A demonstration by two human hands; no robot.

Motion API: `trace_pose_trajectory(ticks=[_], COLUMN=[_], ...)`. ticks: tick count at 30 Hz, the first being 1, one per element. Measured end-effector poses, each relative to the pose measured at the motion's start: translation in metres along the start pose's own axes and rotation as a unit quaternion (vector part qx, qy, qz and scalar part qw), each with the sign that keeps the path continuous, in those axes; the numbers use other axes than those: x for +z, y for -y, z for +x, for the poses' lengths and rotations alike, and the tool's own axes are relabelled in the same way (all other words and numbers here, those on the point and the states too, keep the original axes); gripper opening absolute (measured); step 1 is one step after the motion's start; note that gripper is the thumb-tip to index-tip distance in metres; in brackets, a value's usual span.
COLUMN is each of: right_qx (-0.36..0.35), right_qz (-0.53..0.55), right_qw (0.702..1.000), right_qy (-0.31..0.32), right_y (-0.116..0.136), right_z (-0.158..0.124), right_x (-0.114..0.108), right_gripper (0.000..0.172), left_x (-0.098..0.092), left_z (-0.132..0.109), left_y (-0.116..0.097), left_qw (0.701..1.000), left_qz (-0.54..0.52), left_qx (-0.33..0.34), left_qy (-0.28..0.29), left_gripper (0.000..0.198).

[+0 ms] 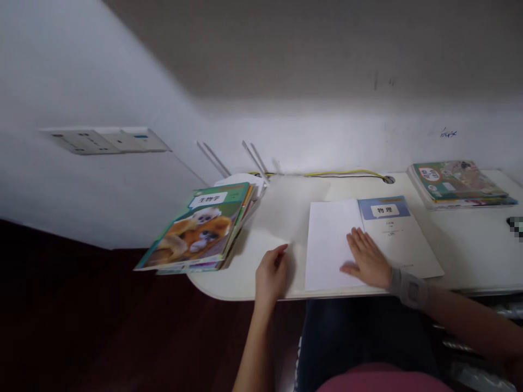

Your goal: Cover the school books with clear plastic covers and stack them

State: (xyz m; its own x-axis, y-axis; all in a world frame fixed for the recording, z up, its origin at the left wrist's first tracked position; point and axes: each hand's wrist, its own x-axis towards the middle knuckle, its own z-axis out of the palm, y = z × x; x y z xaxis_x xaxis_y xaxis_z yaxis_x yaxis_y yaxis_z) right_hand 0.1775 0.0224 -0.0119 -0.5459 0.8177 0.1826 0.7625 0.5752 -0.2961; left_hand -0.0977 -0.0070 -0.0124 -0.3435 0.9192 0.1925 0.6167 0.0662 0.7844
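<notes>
An opened physics textbook [408, 239] lies flat on the desk before me; its left side is a blank white page and its right a title page with a blue band. My right hand [365, 258] rests flat over the fold, fingers stretched out, with a grey watch band on the wrist. To the left of the book, my left hand [272, 272] sits at the desk's front edge. Its fingers are curled in and I see nothing in them. A biology textbook [200, 226] with monkeys on its cover tops a stack farther left.
The white desk [286, 212] has a rounded left corner. Another pile of books [461, 182] sits at the right. Behind the left stack, a white router's antennas [255, 158] rise; a yellow cable [347, 172] runs along the wall. Sockets [110, 140] are on the left wall.
</notes>
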Motion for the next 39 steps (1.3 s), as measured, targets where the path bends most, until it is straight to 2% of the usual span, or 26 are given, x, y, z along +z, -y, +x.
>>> trace_pose_trajectory(ticks=[3,6,8,11,14,17,19,22,25,28,31,35,37,39], right_qx=[-0.037,-0.020,0.005,0.034,0.078,0.141,0.170,0.196,0.225,0.264,0.293,0.294,0.294,0.314], right_qz=[0.018,0.025,0.039,0.095,0.187,0.304,0.359,0.396,0.410,0.396,0.375,0.283,0.213,0.151], right_qw=[0.999,0.997,0.995,0.988,0.968,0.923,0.891,0.859,0.828,0.817,0.823,0.873,0.900,0.910], right_qy=[-0.025,-0.069,-0.093,-0.114,-0.149,-0.192,-0.218,-0.259,-0.309,-0.326,-0.312,-0.267,-0.243,-0.224], right_y=[0.021,0.033,0.036,0.030,0.019,0.009,0.004,-0.004,-0.021,-0.049,-0.080,-0.103,-0.103,-0.100], right_z=[-0.040,-0.057,-0.058,-0.056,-0.056,-0.056,-0.057,-0.061,-0.071,-0.087,-0.100,-0.114,-0.121,-0.128], right_x=[0.001,0.001,0.000,-0.001,-0.001,-0.004,-0.008,-0.018,-0.030,-0.042,-0.053,-0.060,-0.060,-0.059], right_gripper=[0.092,0.094,0.089,0.077,0.071,0.062,0.060,0.059,0.059,0.055,0.055,0.044,0.035,0.031], left_x=[-0.004,-0.012,-0.017,-0.010,0.023,0.074,0.109,0.152,0.179,0.195,0.203,0.203,0.199,0.192], left_z=[0.001,0.004,0.006,0.009,0.016,0.026,0.031,0.033,0.027,0.019,0.017,0.039,0.056,0.073], left_y=[-0.009,-0.032,-0.054,-0.086,-0.108,-0.123,-0.136,-0.160,-0.179,-0.182,-0.177,-0.176,-0.177,-0.176], left_qw=[0.984,0.940,0.917,0.912,0.928,0.953,0.964,0.958,0.936,0.900,0.877,0.887,0.895,0.897], left_qz=[-0.158,-0.323,-0.389,-0.409,-0.367,-0.278,-0.193,-0.057,0.090,0.208,0.267,0.275,0.293,0.311], left_qx=[-0.077,-0.113,-0.093,-0.029,-0.004,0.016,0.075,0.151,0.196,0.251,0.280,0.282,0.256,0.229], left_qy=[-0.002,0.004,0.011,0.031,0.061,0.118,0.169,0.238,0.277,0.289,0.285,0.240,0.220,0.214], left_gripper=[0.040,0.043,0.042,0.044,0.057,0.064,0.064,0.067,0.074,0.079,0.077,0.072,0.069,0.063])
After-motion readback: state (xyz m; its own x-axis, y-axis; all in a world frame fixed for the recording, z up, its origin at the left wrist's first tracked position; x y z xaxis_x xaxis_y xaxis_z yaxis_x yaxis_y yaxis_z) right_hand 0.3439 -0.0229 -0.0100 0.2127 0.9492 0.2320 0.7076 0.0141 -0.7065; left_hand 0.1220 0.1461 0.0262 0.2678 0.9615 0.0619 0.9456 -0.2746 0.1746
